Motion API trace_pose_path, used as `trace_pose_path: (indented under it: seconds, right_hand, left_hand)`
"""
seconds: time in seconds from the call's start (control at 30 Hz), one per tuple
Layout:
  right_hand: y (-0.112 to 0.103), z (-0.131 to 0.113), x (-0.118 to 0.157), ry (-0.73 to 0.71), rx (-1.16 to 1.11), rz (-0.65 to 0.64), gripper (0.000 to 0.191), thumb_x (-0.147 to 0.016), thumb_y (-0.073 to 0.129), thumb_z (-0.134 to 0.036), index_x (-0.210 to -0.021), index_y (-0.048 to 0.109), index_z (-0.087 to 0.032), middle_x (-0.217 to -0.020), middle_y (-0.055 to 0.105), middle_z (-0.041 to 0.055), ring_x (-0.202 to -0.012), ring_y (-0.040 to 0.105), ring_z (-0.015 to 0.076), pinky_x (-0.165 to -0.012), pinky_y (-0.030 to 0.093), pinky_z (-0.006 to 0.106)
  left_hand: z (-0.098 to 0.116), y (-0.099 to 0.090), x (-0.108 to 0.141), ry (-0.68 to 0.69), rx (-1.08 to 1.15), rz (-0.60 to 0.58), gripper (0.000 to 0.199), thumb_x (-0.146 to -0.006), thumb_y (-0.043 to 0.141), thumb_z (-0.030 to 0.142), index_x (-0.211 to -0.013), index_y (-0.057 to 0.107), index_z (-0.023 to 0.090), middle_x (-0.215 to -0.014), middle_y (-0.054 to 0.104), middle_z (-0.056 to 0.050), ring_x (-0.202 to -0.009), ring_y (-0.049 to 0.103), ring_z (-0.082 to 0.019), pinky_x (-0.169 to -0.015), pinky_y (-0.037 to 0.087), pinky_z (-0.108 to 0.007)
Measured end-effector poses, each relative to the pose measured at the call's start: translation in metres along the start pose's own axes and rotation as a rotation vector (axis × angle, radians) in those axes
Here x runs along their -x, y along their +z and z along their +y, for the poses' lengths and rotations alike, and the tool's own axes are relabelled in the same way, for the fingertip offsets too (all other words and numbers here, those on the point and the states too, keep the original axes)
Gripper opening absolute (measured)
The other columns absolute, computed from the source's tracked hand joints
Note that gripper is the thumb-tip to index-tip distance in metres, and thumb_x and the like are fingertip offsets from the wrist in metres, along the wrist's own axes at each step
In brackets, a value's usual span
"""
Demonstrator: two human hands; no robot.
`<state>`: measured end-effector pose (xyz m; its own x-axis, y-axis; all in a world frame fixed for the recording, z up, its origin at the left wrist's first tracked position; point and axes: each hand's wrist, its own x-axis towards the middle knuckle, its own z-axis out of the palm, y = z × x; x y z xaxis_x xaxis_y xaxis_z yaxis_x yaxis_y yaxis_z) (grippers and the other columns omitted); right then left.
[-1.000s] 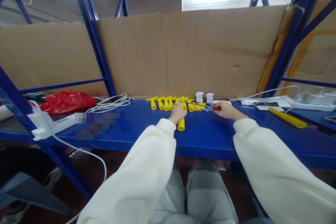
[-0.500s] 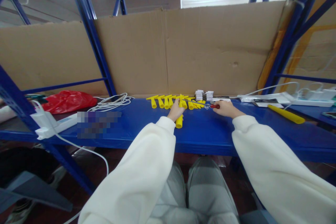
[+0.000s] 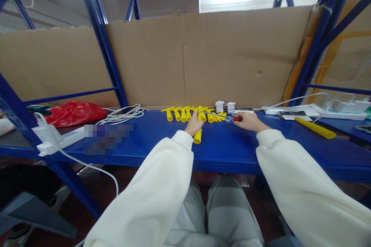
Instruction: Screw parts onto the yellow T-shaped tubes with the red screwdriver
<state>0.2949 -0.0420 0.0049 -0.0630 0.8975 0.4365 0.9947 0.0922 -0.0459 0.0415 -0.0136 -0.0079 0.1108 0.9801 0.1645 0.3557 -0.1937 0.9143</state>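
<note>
My left hand (image 3: 194, 124) is closed on a yellow T-shaped part (image 3: 197, 136), whose round lower end sticks out below the fingers. My right hand (image 3: 248, 121) grips the red handle of a screwdriver (image 3: 237, 118). Its thin metal shaft points left, and the tip reaches the top of the held part beside my left fingers. Behind my hands several more yellow T-shaped parts (image 3: 183, 115) stand in a row on the blue table. Small shiny pieces (image 3: 228, 119) lie just left of the handle.
Stacked white pieces (image 3: 225, 107) stand at the cardboard wall (image 3: 232, 58). On the right lie a long yellow piece (image 3: 315, 128) and a white power strip (image 3: 344, 115). On the left are coiled white cable (image 3: 124, 115), a red bag (image 3: 77, 113) and another power strip (image 3: 68, 136).
The whole view has shifted slightly. Both hands keep their holds, with no clear movement against the table.
</note>
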Motion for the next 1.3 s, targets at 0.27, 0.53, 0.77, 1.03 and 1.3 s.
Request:
trace_pose_path:
  seconds: [0.27, 0.53, 0.77, 1.03, 1.3]
  right_hand:
    - [0.0039, 0.0023, -0.0016, 0.0, -0.004, 0.014, 0.009, -0.08, 0.062, -0.032, -0.077, 0.063, -0.023, -0.073, 0.072, 0.0048, -0.068, 0.064, 0.0215, -0.061, 0.039, 0.028]
    - [-0.001, -0.0022, 0.0009, 0.014, 0.023, 0.004, 0.012, -0.08, 0.06, -0.032, -0.084, 0.066, -0.023, -0.082, 0.074, 0.0057, -0.081, 0.068, 0.0251, -0.07, 0.042, 0.032]
    - [0.0008, -0.0035, 0.0006, 0.012, 0.046, -0.023, 0.004, -0.078, 0.061, -0.025, -0.079, 0.063, -0.022, -0.08, 0.073, 0.0064, -0.074, 0.066, 0.0225, -0.064, 0.04, 0.029]
    - [-0.0015, -0.006, 0.0006, 0.015, 0.077, 0.04, 0.012, -0.079, 0.058, -0.027, -0.087, 0.066, -0.021, -0.084, 0.074, 0.0094, -0.082, 0.068, 0.027, -0.074, 0.043, 0.034]
    - [-0.0057, -0.0054, 0.0031, -0.047, 0.178, 0.046, 0.018, -0.085, 0.053, -0.025, -0.095, 0.067, -0.02, -0.103, 0.075, 0.0144, -0.091, 0.068, 0.0287, -0.074, 0.04, 0.035]
  left_hand:
    - [0.0033, -0.0009, 0.0047, -0.001, -0.011, -0.018, 0.07, -0.081, 0.056, 0.006, -0.147, 0.045, 0.024, -0.12, 0.068, -0.009, -0.063, 0.068, -0.014, -0.059, 0.06, -0.028]
    - [0.0051, -0.002, 0.0078, -0.037, -0.014, -0.02, 0.075, -0.081, 0.057, 0.008, -0.152, 0.039, 0.025, -0.123, 0.068, -0.01, -0.067, 0.07, -0.017, -0.061, 0.059, -0.029]
    - [0.0051, -0.0032, 0.0087, -0.046, -0.044, -0.034, 0.079, -0.081, 0.058, 0.01, -0.156, 0.034, 0.023, -0.126, 0.067, -0.012, -0.059, 0.068, -0.015, -0.052, 0.054, -0.026]
    - [0.0039, -0.0035, 0.008, -0.021, -0.062, -0.03, 0.075, -0.083, 0.056, 0.01, -0.154, 0.037, 0.024, -0.12, 0.069, -0.01, -0.059, 0.068, -0.015, -0.054, 0.055, -0.026]
    - [0.003, -0.0036, 0.0075, 0.0, -0.07, -0.035, 0.074, -0.083, 0.059, 0.013, -0.153, 0.037, 0.024, -0.118, 0.069, -0.01, -0.06, 0.069, -0.016, -0.056, 0.057, -0.027]
